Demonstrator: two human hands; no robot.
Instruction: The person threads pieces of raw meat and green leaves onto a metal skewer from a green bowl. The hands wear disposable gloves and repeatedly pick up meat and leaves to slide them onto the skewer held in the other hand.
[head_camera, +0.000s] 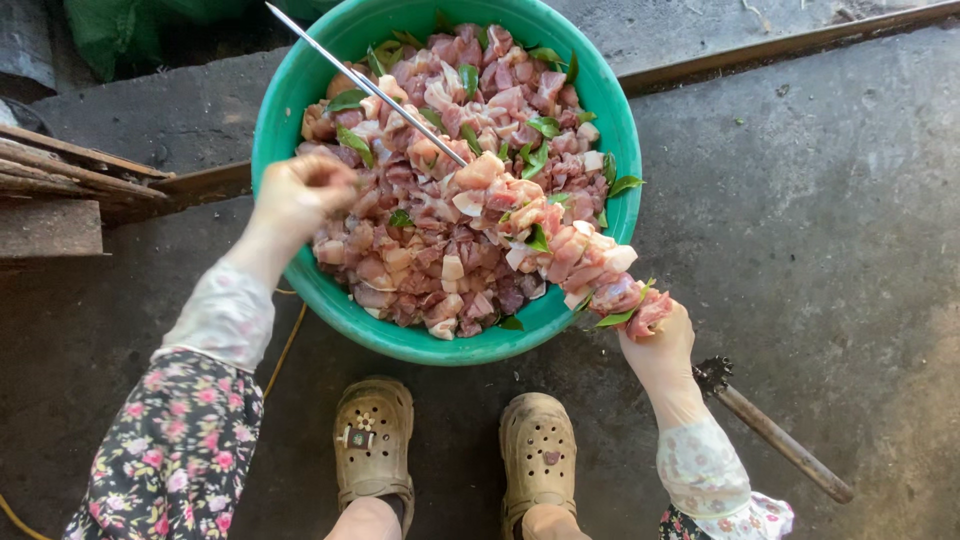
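Over the round green plastic basin (610, 120) of raw meat chunks (440, 230), the right hand (660, 350) grips the long metal skewer (370, 85) low — loaded pieces stay on — while the left hand (300, 190) pinches a chunk.

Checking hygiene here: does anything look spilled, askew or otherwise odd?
Nothing spilled. The green basin of raw meat chunks sits directly on the concrete floor, beside the person's clogs, which looks odd for food.

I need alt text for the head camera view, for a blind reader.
The right hand holds a metal skewer loaded with raw meat pieces over a green basin full of meat and leaves, while the left hand reaches into the basin.
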